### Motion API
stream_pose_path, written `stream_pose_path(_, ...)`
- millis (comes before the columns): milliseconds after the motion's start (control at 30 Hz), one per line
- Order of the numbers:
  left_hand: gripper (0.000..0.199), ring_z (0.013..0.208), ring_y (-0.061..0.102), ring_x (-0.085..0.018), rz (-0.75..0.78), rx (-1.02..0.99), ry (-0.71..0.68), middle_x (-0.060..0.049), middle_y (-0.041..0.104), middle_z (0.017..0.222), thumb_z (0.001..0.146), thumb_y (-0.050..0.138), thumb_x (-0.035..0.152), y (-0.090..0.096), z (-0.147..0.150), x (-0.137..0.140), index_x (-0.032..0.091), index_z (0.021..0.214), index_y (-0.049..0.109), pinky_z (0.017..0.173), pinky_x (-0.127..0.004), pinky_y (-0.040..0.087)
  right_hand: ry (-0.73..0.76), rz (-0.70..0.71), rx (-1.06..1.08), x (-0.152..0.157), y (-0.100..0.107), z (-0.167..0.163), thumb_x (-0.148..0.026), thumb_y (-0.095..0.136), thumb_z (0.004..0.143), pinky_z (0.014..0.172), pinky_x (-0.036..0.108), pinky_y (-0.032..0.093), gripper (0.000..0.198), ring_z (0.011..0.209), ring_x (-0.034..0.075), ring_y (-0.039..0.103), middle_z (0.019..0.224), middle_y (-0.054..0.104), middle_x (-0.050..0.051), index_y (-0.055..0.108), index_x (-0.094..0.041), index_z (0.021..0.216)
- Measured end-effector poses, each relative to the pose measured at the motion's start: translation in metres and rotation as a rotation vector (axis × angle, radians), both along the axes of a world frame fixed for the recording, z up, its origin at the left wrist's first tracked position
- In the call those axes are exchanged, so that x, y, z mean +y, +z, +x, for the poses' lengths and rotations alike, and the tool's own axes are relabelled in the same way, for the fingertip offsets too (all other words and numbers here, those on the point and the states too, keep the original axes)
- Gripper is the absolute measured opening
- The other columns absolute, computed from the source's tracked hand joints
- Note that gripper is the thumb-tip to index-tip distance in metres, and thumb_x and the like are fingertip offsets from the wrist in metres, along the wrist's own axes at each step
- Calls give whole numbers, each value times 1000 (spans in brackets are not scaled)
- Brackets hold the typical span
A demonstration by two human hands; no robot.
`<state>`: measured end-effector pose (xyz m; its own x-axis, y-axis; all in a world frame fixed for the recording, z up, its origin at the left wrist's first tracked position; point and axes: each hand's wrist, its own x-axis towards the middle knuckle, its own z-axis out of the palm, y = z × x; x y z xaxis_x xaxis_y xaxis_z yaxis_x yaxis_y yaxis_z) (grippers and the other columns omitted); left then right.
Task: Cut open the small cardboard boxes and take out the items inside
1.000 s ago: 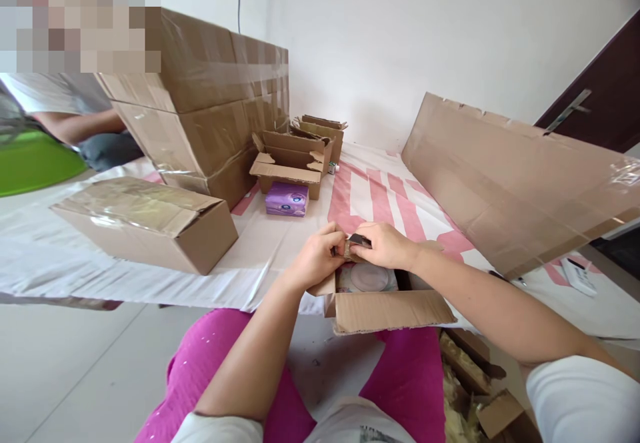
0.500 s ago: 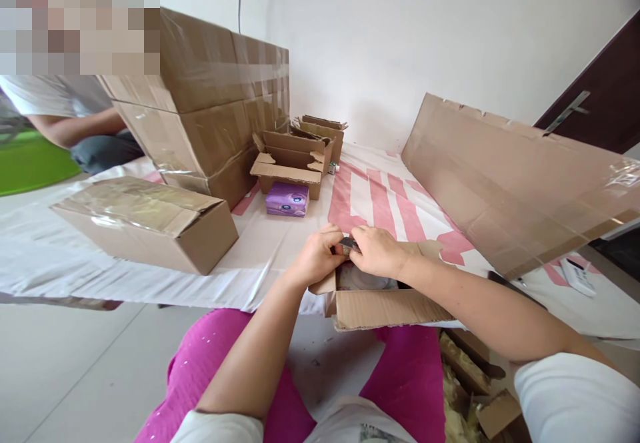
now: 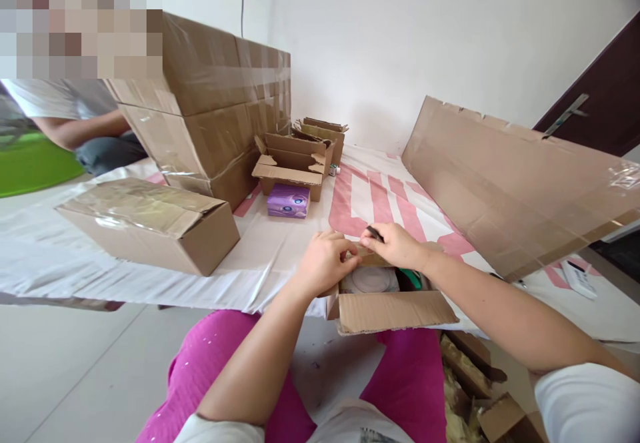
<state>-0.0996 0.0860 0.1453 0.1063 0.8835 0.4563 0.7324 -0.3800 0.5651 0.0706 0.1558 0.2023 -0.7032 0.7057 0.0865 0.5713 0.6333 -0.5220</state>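
Observation:
An open cardboard box point(image 3: 399, 311) stands at the table's front edge, its near flap folded out toward me. Inside it lie a pale round object point(image 3: 370, 280) and something green point(image 3: 413, 277). My left hand point(image 3: 327, 263) is closed at the box's left far corner, its thumb and forefinger on the cardboard there. Over the far flap, my right hand point(image 3: 397, 245) is closed around a small black object point(image 3: 375, 233), mostly hidden by the fingers, so its kind does not show.
A purple tissue pack point(image 3: 289, 202) sits before open cartons point(image 3: 291, 163). To the left are a taped box point(image 3: 150, 219) and a tall stack of boxes point(image 3: 210, 109), with a person point(image 3: 65, 116) beyond. A large cardboard sheet point(image 3: 510, 176) leans at right. Cardboard scraps point(image 3: 470, 369) lie below.
My hands have moved apart; the right went slightly right and up with the black object. The left came away from that object to the box corner. More of the box's contents, including the green thing, shows.

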Motion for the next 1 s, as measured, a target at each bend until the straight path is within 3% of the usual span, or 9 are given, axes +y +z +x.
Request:
stream_pose_path(100,13,78,55,-19,43,173,78,-2,61,68,80,60,19,0,9,-2,19,69,65,78,-36,38,-94,5,60,9,5,13,-26,47,89,70,26,44,18,70,14,60,75,65,1,61,-17,82)
stream_pose_path(200,12,79,56,-19,66,211,125,-3,62,75,81,57,19,0,13,-4,20,72,65,78,-36,37,-90,88,-72,13,5,23,-29,61,81,74,28,45,16,80,16,61,89,67,4,66,-17,90)
stream_pose_path(300,11,80,58,-18,57,176,145,-4,62,89,80,55,17,-2,15,-3,19,73,63,78,-35,38,-6,86,-225,10,-1,24,-33,78,67,79,29,45,36,92,20,62,100,67,5,68,-18,99)
stream_pose_path(400,11,81,59,-18,24,99,155,-5,62,98,77,53,13,-4,19,-1,18,69,58,76,-35,40,-13,89,-294,5,-7,20,-32,81,64,81,31,46,42,96,22,63,104,67,6,67,-18,102)
stream_pose_path(633,17,75,58,-18,-14,-2,259,-3,63,85,75,51,11,-7,23,2,20,62,49,70,-33,40,-41,76,-306,2,-6,14,-31,82,63,80,32,46,48,98,23,63,106,67,6,64,-18,105)
stream_pose_path(833,4,83,60,-21,-20,156,153,-5,61,93,77,55,17,-1,24,-3,19,80,56,77,-37,40,-68,118,-310,1,-9,14,-30,83,61,80,32,46,50,97,23,63,106,67,8,65,-17,105)
stream_pose_path(1000,24,89,59,-23,-48,142,136,-5,59,94,74,71,38,-2,25,-3,19,85,60,82,-39,40,-72,135,-291,0,-14,16,-30,81,64,79,33,47,50,95,23,63,105,66,8,64,-16,108)
